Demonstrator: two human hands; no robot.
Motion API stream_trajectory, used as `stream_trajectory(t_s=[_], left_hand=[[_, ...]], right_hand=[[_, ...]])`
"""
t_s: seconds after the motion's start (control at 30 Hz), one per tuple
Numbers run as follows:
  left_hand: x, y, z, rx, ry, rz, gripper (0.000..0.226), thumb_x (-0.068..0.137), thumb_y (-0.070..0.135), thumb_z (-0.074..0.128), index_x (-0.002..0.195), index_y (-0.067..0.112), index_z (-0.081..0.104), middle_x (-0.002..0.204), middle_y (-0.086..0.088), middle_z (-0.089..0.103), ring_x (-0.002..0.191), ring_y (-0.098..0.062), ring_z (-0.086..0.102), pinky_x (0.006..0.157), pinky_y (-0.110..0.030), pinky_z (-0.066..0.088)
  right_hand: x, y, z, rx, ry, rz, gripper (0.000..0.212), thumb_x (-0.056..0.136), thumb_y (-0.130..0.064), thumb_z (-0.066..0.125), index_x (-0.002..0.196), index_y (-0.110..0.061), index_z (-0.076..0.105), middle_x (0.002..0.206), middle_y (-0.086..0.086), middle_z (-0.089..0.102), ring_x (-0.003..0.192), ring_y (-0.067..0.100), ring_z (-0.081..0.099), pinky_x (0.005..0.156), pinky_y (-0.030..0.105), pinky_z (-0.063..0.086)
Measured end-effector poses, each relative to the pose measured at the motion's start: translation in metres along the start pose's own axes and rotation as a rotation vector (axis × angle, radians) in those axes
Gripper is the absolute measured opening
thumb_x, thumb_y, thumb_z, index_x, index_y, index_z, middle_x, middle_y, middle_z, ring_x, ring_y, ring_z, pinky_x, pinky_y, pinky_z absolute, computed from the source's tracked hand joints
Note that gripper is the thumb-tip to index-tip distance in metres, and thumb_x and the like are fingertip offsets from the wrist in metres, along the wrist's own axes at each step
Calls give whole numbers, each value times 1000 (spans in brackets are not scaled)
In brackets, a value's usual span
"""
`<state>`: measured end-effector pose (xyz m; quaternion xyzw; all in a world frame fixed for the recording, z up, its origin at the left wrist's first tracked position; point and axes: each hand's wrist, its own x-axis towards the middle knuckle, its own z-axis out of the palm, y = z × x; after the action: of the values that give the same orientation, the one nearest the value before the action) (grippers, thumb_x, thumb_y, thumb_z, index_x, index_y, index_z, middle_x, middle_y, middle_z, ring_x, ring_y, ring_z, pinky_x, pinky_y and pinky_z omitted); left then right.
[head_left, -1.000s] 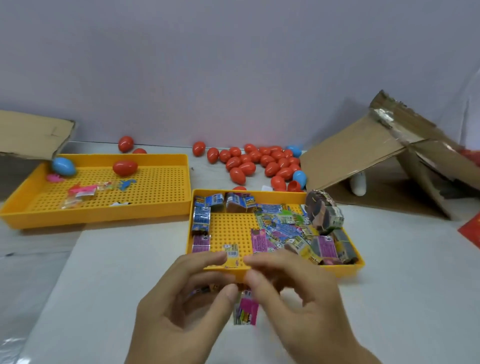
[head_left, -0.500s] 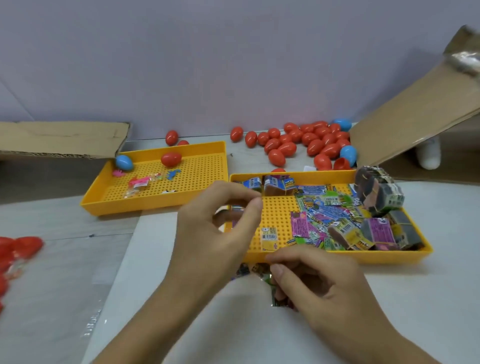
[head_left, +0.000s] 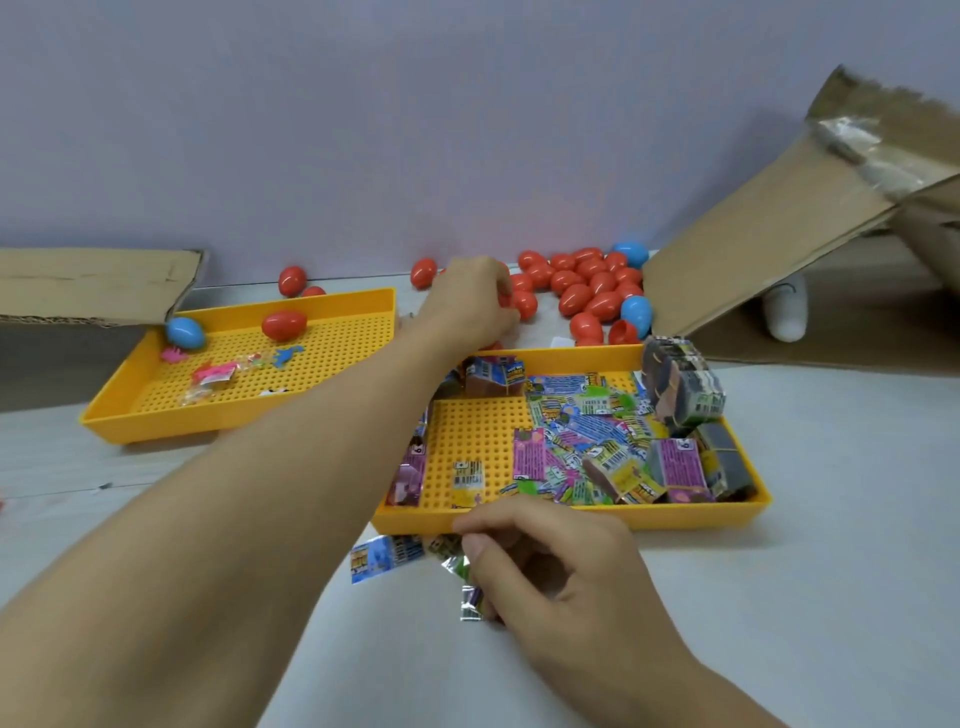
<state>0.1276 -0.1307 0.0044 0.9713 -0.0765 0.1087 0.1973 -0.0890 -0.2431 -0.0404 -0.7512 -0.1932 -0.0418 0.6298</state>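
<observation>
Red egg (head_left: 506, 302) hides under left hand (head_left: 465, 306), foil (head_left: 470, 609) under right hand (head_left: 550, 566).

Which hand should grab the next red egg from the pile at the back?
Left. The left hand is at the pile, fingers curled round a red egg; the right hand sits in front of the near tray, pinching a foil packet.

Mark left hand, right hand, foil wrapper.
left hand (head_left: 467, 306), head view, back of hand.
right hand (head_left: 582, 556), head view, back of hand.
foil wrapper (head_left: 471, 609), head view, silver lower end.
</observation>
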Motion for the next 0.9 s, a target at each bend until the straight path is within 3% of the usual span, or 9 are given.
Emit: stream_trajectory(t_s=[0.1,0.17,0.23,0.37,0.53,0.67,0.9], left_hand=[[-25,4,-16,-194,146,95,34,88,27,74,120,15,71,103,-11,63,92,-23,61,85,-34,50],[-59,7,-34,-384,184,174,35,85,25,77,119,17,72,100,-6,57,89,-17,61,84,-26,51],[-103,7,-50,-596,184,189,37,81,21,82,116,21,72,98,-3,56,89,-11,66,78,-21,56],[-188,0,-58,-912,209,64,37,66,27,92,98,24,73,93,-1,64,86,-18,70,60,-36,62],[-247,-7,-40,-1027,266,17,32,61,32,87,91,26,78,94,0,66,83,-23,68,58,-33,61],[-256,-8,-32,-1065,241,4,33,63,33,85,94,27,76,94,3,69,89,-18,69,66,-23,57],[-252,-14,-33,-1105,204,38,30,70,25,83,99,22,74,98,1,69,92,-20,70,71,-24,58]], right_hand=[[0,1,-1,19,0,21,10,85,-33,60,90,-32,70,66,-11,64,57,17,62,53,43,53],[0,-1,0,43,5,39,11,85,-33,61,90,-33,71,66,-6,64,56,19,62,52,46,52],[1,-2,0,61,1,69,10,85,-29,63,90,-32,71,66,-4,65,56,20,63,52,47,53],[2,-5,-3,151,-6,120,10,83,-21,64,86,-26,73,63,1,66,53,15,62,53,41,57],[-1,-13,-5,282,17,108,13,83,-9,58,81,-11,71,59,10,63,48,16,58,47,20,45],[-6,-18,-6,286,-13,91,20,85,-11,51,83,-8,70,59,10,64,47,16,57,44,19,40],[-8,-22,0,268,-6,78,9,82,-21,71,82,-12,70,60,7,69,44,13,60,41,15,44]])
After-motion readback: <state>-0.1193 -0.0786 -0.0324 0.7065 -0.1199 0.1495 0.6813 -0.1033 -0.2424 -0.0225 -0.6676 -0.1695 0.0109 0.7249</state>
